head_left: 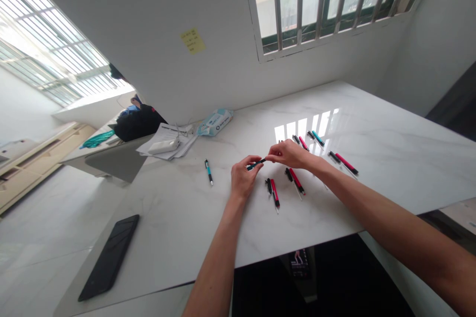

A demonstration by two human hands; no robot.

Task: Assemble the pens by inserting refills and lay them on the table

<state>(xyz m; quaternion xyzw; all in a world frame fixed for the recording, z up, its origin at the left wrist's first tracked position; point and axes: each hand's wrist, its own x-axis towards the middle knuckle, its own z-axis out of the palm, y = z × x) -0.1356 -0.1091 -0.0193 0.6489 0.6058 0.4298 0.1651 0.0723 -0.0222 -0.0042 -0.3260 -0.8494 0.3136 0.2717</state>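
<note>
Left hand (243, 178) and right hand (288, 153) pinching teal pen (256, 163), seemingly both ends

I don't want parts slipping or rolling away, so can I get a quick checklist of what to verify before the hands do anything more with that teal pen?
1. Both hands on the teal pen: ok; left hand pinches one end, right hand the other.
2. Pen held above the white table, not resting on it: ok.
3. Pen parts fully joined: cannot tell, fingers hide the middle.
4. Red pens lying just beyond the hands, clear of the grip: ok.
5. Lone teal pen left of the hands lies still on the table: ok.
6. Black phone near the table's front edge: not ok, it sits close to the edge.
</note>
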